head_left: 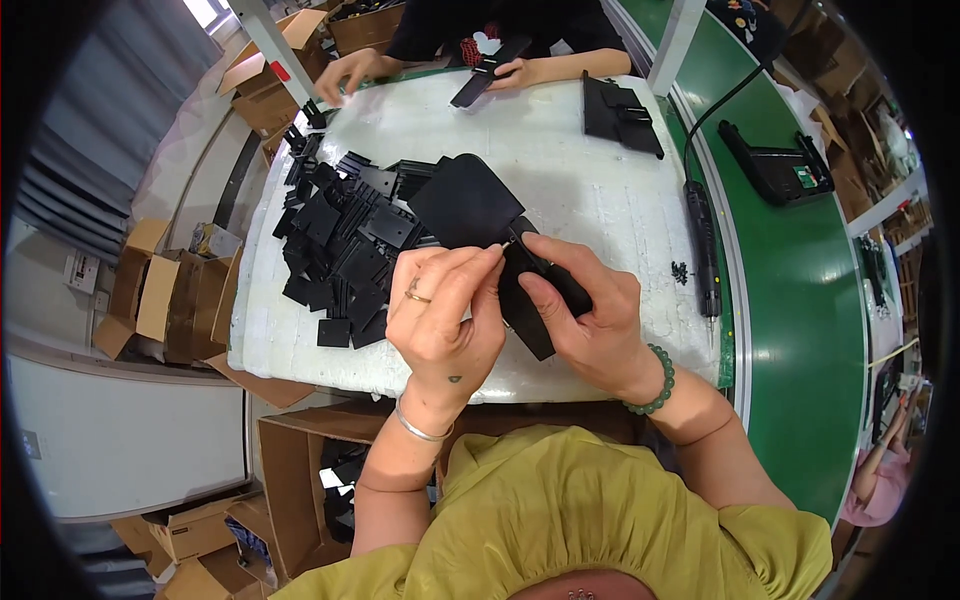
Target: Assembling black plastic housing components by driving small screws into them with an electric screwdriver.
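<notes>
Above the white padded table [600, 190], a black plastic part [465, 205] is between my two hands. It has a broad flat plate with rounded corners and a narrower piece below. My right hand [600, 320] is closed on the narrower piece, thumb and fingers on its edges. My left hand [440, 310] is pinched at the joint between the two pieces. Whatever is in its fingertips is too small to make out. Left of my hands lies a heap of flat black plastic pieces [350, 240].
A black electric screwdriver [704, 240] lies at the table's right edge, beside small black screws [680, 272]. Another black assembly [618, 115] rests far right. Across the table, a co-worker's hand holds a black piece [490, 78]. A green conveyor [790, 300] carries a black housing [770, 170]. Cardboard boxes [290, 490] stand left and below.
</notes>
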Demonstrator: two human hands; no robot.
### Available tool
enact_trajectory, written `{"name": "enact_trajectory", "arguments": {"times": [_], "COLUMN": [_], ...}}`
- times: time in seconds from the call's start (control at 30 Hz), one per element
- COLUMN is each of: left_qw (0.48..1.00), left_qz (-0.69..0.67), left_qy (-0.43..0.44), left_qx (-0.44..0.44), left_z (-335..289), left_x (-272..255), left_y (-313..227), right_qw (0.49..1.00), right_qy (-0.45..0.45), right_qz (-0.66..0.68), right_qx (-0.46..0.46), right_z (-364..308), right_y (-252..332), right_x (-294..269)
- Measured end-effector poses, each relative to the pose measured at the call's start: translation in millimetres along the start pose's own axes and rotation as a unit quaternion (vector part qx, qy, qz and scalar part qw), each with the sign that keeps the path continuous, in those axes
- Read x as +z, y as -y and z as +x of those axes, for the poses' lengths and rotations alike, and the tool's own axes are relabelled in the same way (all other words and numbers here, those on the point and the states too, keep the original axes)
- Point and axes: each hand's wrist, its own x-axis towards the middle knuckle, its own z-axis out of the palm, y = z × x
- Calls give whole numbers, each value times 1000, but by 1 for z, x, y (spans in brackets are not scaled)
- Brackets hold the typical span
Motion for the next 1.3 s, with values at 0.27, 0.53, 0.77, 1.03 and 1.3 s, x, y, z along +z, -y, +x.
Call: {"name": "enact_trajectory", "arguments": {"times": [0.27, 0.53, 0.77, 1.03, 1.3], "left_qw": [996, 983, 980, 989, 995], "left_qz": [44, -46, -109, -74, -52], "left_qy": [75, 171, 125, 94, 87], "left_qx": [17, -40, -112, -86, -18], "left_z": [0, -5, -9, -11, -9], "left_x": [-5, -22, -25, -13, -6], "left_y": [-3, -2, 3, 1, -1], "right_qw": [1000, 984, 994, 996, 996], "right_qy": [4, 23, 81, 78, 76], "right_qz": [-15, 80, 47, 10, 11], "right_qx": [9, 160, 60, 35, 34], "right_z": [0, 3, 4, -5, -4], "right_y": [-1, -4, 1, -4, -7], "right_x": [-4, -11, -12, -6, -6]}}
